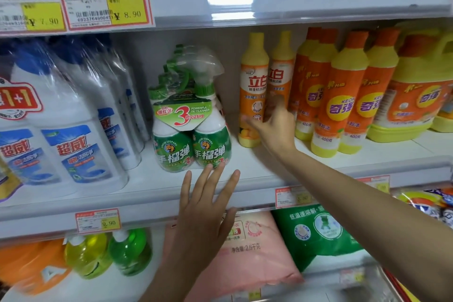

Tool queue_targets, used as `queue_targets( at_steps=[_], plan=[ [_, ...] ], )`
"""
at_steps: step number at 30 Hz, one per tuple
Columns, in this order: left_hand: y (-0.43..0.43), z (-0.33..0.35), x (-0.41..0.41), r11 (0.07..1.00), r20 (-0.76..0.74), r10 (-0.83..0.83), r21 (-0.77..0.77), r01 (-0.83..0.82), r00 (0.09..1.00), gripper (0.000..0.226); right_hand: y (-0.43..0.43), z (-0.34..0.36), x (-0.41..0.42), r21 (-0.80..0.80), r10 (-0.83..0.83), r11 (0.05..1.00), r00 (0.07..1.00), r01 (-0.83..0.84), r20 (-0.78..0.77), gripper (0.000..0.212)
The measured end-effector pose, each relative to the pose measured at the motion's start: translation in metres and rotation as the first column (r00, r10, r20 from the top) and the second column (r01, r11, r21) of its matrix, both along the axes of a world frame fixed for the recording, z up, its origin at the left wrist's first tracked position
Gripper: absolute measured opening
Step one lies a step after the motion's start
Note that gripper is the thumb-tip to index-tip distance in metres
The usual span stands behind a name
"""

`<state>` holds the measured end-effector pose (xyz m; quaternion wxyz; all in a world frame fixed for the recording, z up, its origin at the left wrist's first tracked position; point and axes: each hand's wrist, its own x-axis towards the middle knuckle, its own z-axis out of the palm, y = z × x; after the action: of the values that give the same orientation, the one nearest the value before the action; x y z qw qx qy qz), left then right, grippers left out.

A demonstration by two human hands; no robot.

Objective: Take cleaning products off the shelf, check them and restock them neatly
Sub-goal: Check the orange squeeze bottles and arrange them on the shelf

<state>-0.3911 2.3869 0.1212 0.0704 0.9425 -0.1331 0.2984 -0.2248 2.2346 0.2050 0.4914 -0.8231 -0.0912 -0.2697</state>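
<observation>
Hands | left hand [206, 206] flat, fingers spread, tips at green spray pack [191, 135] | right hand [272, 125] on orange bottle [253, 86], grip unclear

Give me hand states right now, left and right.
Left hand: open, fingers straight, fingertips by the green spray pack.
Right hand: at the orange dish soap bottle, blurred; grip cannot be told.

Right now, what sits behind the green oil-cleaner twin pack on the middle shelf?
Behind the twin pack, a row of green trigger heads shows, so more such sprayers stand there. Their bodies and exact count are hidden by the front pack.
</observation>
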Motion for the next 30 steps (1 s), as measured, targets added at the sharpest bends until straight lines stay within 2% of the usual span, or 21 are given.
queue_targets(
  at_steps=[4, 7, 9, 11, 14, 15, 16, 18, 19, 21, 22, 24, 27, 29, 30],
  plan=[
    [-0.009, 0.007, -0.003, 0.995, 0.029, 0.005, -0.103, -0.002, 1.0, 0.055, -0.02, 0.007, -0.031, 0.104, 0.063, 0.993, 0.997, -0.059, -0.035, 0.067],
    [-0.03, 0.026, -0.007, 0.942, 0.078, -0.059, -0.326, 0.081, 0.995, 0.052, -0.034, 0.016, -0.061, 0.216, 0.124, 0.97, 0.99, -0.108, -0.06, 0.057],
    [-0.05, 0.044, -0.012, 0.85, 0.079, -0.124, -0.505, 0.147, 0.989, 0.056, -0.043, 0.024, -0.08, 0.284, 0.156, 0.949, 0.986, -0.134, -0.055, 0.052],
    [-0.072, 0.064, -0.022, 0.72, 0.033, -0.166, -0.679, 0.144, 0.986, 0.064, -0.05, 0.029, -0.1, 0.316, 0.173, 0.938, 0.983, -0.143, -0.068, 0.05],
    [-0.095, 0.078, -0.039, 0.6, -0.019, -0.135, -0.797, 0.067, 0.991, 0.064, -0.06, 0.031, -0.133, 0.345, 0.235, 0.921, 0.965, -0.183, -0.115, 0.055],
    [-0.098, 0.078, -0.043, 0.537, -0.038, -0.158, -0.842, 0.053, 0.987, 0.06, -0.065, 0.029, -0.142, 0.364, 0.271, 0.907, 0.955, -0.211, -0.122, 0.059],
    [-0.1, 0.078, -0.047, 0.416, -0.065, -0.219, -0.909, 0.032, 0.974, 0.056, -0.071, 0.028, -0.15, 0.388, 0.311, 0.889, 0.942, -0.241, -0.127, 0.06],
    [-0.1, 0.074, -0.053, 0.084, -0.097, -0.413, -0.994, -0.069, 0.905, 0.051, -0.087, 0.024, -0.163, 0.452, 0.396, 0.841, 0.907, -0.296, -0.141, 0.055],
    [-0.1, 0.071, -0.058, -0.052, -0.082, -0.505, -0.991, -0.125, 0.859, 0.049, -0.094, 0.022, -0.168, 0.492, 0.445, 0.812, 0.879, -0.314, -0.174, 0.054],
    [-0.101, 0.063, -0.068, -0.243, -0.024, -0.644, -0.941, -0.235, 0.765, 0.061, -0.103, 0.019, -0.18, 0.569, 0.54, 0.755, 0.8, -0.325, -0.261, 0.061],
    [-0.103, 0.059, -0.074, -0.3, 0.002, -0.7, -0.908, -0.292, 0.714, 0.07, -0.105, 0.019, -0.186, 0.596, 0.571, 0.734, 0.77, -0.325, -0.284, 0.066],
    [-0.105, 0.057, -0.084, -0.352, 0.04, -0.791, -0.846, -0.4, 0.611, 0.081, -0.105, 0.019, -0.194, 0.61, 0.575, 0.727, 0.765, -0.315, -0.291, 0.073],
    [-0.1, 0.057, -0.089, -0.362, 0.093, -0.854, -0.813, -0.456, 0.512, 0.089, -0.107, 0.023, -0.201, 0.57, 0.528, 0.759, 0.81, -0.315, -0.256, 0.073],
    [-0.097, 0.063, -0.092, -0.345, 0.11, -0.875, -0.824, -0.449, 0.472, 0.087, -0.109, 0.026, -0.206, 0.551, 0.53, 0.764, 0.813, -0.334, -0.241, 0.068],
    [-0.097, 0.066, -0.092, -0.332, 0.092, -0.868, -0.839, -0.432, 0.489, 0.083, -0.111, 0.027, -0.209, 0.561, 0.55, 0.748, 0.804, -0.355, -0.225, 0.064]
  ],
)
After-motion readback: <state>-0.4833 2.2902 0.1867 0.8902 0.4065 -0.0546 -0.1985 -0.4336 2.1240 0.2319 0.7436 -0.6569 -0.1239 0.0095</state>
